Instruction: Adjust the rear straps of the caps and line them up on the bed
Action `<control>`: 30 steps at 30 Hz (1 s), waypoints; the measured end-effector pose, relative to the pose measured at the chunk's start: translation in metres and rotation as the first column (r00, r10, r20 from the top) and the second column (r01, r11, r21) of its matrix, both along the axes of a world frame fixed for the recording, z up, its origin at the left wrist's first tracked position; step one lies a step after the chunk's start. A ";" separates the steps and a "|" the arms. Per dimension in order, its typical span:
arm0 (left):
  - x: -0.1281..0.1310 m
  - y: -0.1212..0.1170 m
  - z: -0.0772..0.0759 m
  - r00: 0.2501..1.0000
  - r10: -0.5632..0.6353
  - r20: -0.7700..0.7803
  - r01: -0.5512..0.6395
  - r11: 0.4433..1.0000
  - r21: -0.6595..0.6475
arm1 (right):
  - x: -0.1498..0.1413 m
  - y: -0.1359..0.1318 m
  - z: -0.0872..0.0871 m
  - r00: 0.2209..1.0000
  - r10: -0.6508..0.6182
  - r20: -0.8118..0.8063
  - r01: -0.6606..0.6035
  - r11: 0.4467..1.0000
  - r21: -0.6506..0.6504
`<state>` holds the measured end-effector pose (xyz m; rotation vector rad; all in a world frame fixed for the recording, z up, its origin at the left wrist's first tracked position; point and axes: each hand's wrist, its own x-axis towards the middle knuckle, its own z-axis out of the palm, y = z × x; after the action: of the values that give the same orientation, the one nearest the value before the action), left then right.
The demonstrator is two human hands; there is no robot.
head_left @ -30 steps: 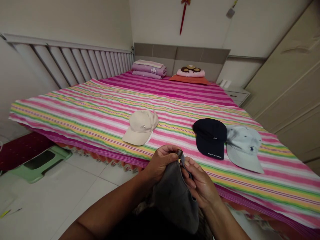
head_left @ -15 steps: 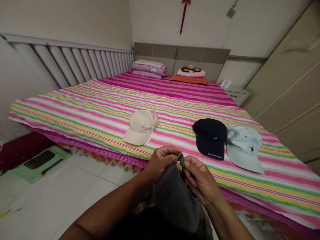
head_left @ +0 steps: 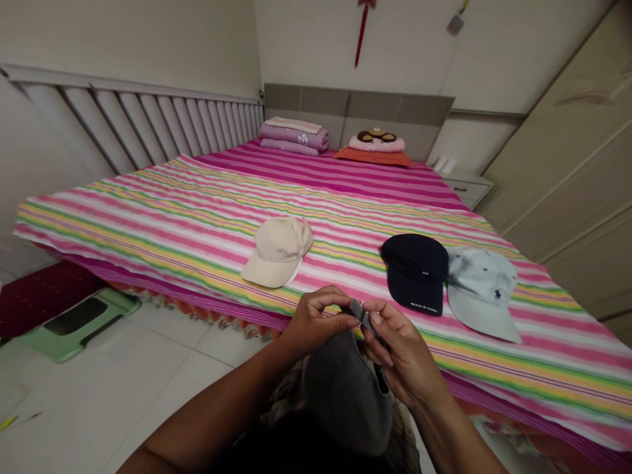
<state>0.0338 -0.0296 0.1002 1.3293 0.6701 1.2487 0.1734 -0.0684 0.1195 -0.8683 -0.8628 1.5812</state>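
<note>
A dark grey cap [head_left: 345, 392] hangs between my hands in front of my lap, its back strap [head_left: 359, 309] uppermost. My left hand [head_left: 318, 319] is closed, pinching one end of the strap between thumb and fingers. With thumb and forefinger, my right hand [head_left: 395, 342] grips the strap's other side, close to the left fingertips. On the bed ahead lie a beige cap [head_left: 277, 247], a black cap [head_left: 417, 270] and a pale, dark-stained cap [head_left: 486, 289]. The black and pale caps touch; the beige one lies apart to the left.
A striped sheet [head_left: 162, 224] covers the bed up to its front edge. Folded purple bedding [head_left: 293, 138] and a pink pillow [head_left: 378, 143] are by the headboard [head_left: 320, 102]. A green stool [head_left: 79, 322] stands on the floor at left; a wardrobe [head_left: 567, 151] is at right.
My fingers have shifted slightly along the strap, and its end now shows flatter between them. The right thumb has moved up a little. The caps on the bed have not moved.
</note>
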 end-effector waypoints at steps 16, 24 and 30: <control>0.001 0.001 0.008 0.974 -0.223 0.037 0.226 0.949 -0.221 | 0.014 -0.008 -0.006 0.810 -0.241 0.534 0.063 0.942 0.329; 0.009 0.000 0.012 0.962 -0.253 0.101 0.272 0.895 -0.353 | 0.017 -0.008 0.000 0.543 -0.502 0.673 -0.055 0.779 0.625; 0.007 0.000 0.018 0.935 -0.354 -0.032 0.325 0.886 -0.330 | 0.022 -0.007 -0.001 0.382 -0.606 0.698 -0.179 0.692 0.699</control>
<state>0.0413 -0.0297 0.1180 1.1741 0.6388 0.7617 0.1959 -0.0750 0.1183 -1.2054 -1.8713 0.2252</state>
